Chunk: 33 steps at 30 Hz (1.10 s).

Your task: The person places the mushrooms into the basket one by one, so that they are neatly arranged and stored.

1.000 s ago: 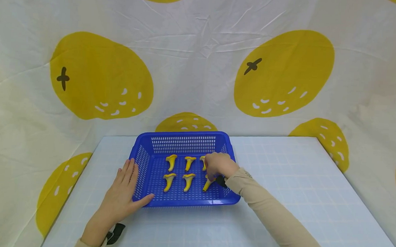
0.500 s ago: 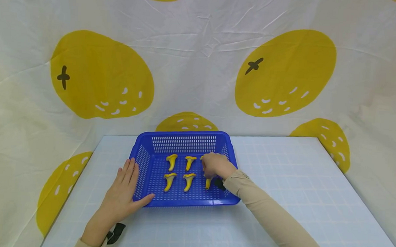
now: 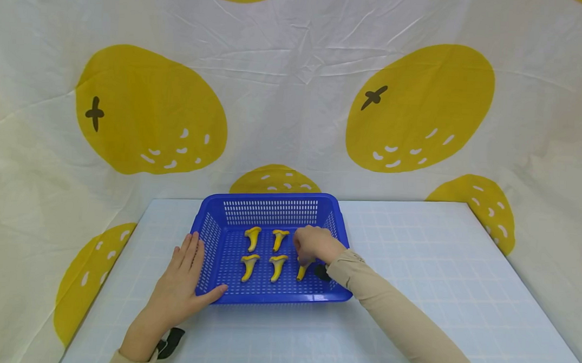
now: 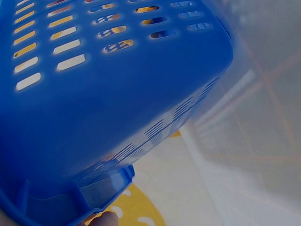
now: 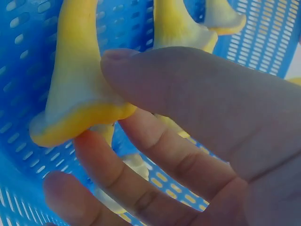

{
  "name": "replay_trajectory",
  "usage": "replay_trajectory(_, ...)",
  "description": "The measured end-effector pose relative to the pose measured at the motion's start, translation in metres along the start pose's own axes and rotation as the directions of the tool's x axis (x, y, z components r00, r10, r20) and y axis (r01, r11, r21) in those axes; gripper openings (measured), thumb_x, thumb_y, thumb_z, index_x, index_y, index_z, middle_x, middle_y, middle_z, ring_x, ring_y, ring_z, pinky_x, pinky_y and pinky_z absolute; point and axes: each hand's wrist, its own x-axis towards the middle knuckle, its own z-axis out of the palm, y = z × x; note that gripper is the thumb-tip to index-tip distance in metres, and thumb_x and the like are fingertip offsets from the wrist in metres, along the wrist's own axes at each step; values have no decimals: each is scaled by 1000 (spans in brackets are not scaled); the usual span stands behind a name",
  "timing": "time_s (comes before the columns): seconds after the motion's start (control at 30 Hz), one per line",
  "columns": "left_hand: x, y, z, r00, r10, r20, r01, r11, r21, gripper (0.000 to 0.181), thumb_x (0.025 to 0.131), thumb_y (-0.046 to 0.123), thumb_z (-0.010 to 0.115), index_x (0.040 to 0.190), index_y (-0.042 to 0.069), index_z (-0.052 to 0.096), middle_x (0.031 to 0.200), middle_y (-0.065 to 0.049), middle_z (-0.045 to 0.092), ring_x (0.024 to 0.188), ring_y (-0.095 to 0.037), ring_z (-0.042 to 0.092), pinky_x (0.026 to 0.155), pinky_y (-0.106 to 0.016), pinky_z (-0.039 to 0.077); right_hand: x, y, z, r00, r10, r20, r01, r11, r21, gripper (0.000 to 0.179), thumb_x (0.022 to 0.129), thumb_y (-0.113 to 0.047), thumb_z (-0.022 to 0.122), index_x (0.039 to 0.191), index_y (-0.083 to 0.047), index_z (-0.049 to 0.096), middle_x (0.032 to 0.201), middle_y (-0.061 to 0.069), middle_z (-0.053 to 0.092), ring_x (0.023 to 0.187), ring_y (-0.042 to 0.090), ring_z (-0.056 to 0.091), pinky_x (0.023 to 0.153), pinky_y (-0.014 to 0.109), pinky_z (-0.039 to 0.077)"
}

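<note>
A blue plastic basket [image 3: 271,298] with slotted walls stands on the table, holding yellow chanterelle mushrooms in two rows. My right hand [image 3: 317,243] reaches into its right side and pinches the front-right chanterelle [image 5: 75,70], thumb on its stem and fingertips at the cap's edge. In the head view only the stem end of that one shows below the hand. Another mushroom behind it is hidden by the hand there. My left hand [image 3: 179,285] rests on the basket's left rim with fingers straight and thumb spread over the front corner. The left wrist view shows the basket's outer wall [image 4: 117,113].
Left of the right hand lie a back-left chanterelle [image 3: 253,238], a back-middle one [image 3: 280,239], a front-left one [image 3: 249,267] and a front-middle one [image 3: 278,267]. A pale checked cloth covers the table [image 3: 429,252]. Behind hangs a white curtain [image 3: 290,95] with yellow fruit prints.
My right hand has shifted slightly left, and the front-right chanterelle's stem has turned a little under it. The back-right chanterelle has become hidden. The left hand stays on the rim.
</note>
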Motion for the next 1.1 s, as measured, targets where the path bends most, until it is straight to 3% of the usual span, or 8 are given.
replay_trajectory(0.4,-1,0,0,1000,-1,-6,1,1000,-6,111,87,66,59,152,-13,16,162,-28,4,151,-34,-8,120,-42,-7,-3,-1,-1,1000,11,-6,-10,999,30,22,74,-10,83,71,-17,63,69,-2,61,66,19,57,64,36,45)
replay_trajectory(0.8,0,-1,0,1000,13,-10,-13,1000,-2,111,87,66,59,152,-13,16,162,-29,5,151,-34,-8,121,-45,-4,-7,0,-7,1000,-2,-20,3,998,64,22,73,-13,85,70,-17,64,68,-2,62,65,18,58,65,37,46)
replay_trajectory(1.1,-1,-3,0,1000,-1,3,1,1000,0,112,87,68,58,153,-13,15,162,-28,3,151,-36,-5,121,-47,-1,-26,4,-39,994,-42,-106,59,986,156,16,86,-30,77,84,-17,68,85,-2,64,77,19,57,67,36,49)
